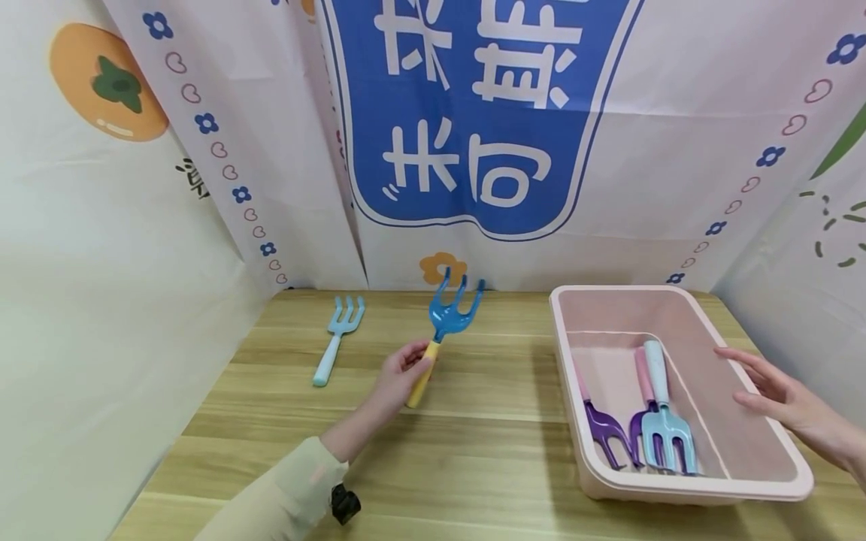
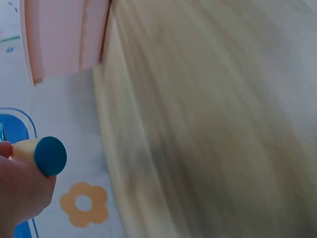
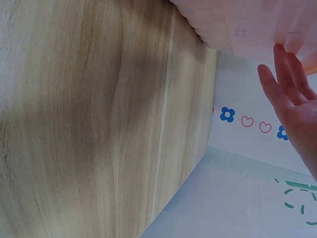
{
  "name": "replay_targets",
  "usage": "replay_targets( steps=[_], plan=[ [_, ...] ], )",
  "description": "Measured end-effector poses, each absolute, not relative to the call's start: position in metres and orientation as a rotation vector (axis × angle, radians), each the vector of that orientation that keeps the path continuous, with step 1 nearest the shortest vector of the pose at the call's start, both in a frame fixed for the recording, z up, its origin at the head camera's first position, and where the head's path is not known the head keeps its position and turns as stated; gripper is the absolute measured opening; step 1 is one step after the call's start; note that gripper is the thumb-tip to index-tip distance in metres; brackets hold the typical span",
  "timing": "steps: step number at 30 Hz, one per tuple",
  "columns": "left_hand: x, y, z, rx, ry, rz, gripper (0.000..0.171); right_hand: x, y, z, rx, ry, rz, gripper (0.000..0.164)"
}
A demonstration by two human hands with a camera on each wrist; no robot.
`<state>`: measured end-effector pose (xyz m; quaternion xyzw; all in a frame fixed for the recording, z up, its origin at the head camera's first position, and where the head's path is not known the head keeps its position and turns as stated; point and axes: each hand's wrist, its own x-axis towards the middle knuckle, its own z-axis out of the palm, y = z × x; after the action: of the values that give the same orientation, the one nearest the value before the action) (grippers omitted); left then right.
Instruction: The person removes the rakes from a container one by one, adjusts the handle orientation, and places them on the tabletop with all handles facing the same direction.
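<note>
My left hand (image 1: 404, 370) grips the yellow handle of a blue three-pronged garden hand fork (image 1: 452, 315), its prongs pointing away toward the back wall. In the left wrist view, the blue butt end of the handle (image 2: 50, 155) sticks out of the fist. At the right, my right hand (image 1: 778, 394) rests on the right rim of a pink plastic bin (image 1: 683, 492). Its fingers (image 3: 285, 74) are extended against the bin's outer side in the right wrist view. Inside the bin lie a light-blue hand fork (image 1: 666, 436) and two purple ones with pink handles (image 1: 643, 376).
Left of my left hand, another light-blue hand fork (image 1: 328, 357) lies on the wooden table (image 1: 473, 466). A printed white cloth (image 1: 676, 150) hangs along the table's back edge, with more cloth at both sides. A black wrist device (image 1: 345, 503) sits at my left cuff.
</note>
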<state>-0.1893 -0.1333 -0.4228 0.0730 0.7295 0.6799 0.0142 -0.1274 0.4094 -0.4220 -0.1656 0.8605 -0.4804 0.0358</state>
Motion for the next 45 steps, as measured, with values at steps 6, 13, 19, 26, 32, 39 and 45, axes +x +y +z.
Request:
replay_targets(
  steps=[6,13,19,26,32,39,45],
  plan=[
    [-0.199,-0.155,-0.437,0.172,2.323,2.111,0.037,-0.127,0.41,-0.422,-0.492,2.636,-1.481,0.063],
    [-0.21,-0.185,-0.442,0.114,2.256,2.067,0.042,-0.128,0.41,-0.421,-0.511,2.635,-1.475,0.064],
    [-0.224,-0.207,-0.447,0.064,2.425,1.949,0.042,-0.127,0.41,-0.421,-0.508,2.642,-1.466,0.063],
    [-0.241,-0.225,-0.456,-0.007,2.624,1.757,0.04,-0.126,0.409,-0.42,-0.534,2.632,-1.481,0.062],
    [-0.254,-0.228,-0.464,-0.068,2.672,1.676,0.039,-0.125,0.409,-0.42,-0.521,2.62,-1.489,0.062],
    [-0.263,-0.226,-0.467,-0.119,2.7,1.618,0.038,-0.125,0.408,-0.42,-0.517,2.625,-1.476,0.061],
    [-0.265,-0.224,-0.468,-0.113,2.72,1.596,0.035,-0.125,0.408,-0.418,-0.533,2.625,-1.489,0.062]
  ],
)
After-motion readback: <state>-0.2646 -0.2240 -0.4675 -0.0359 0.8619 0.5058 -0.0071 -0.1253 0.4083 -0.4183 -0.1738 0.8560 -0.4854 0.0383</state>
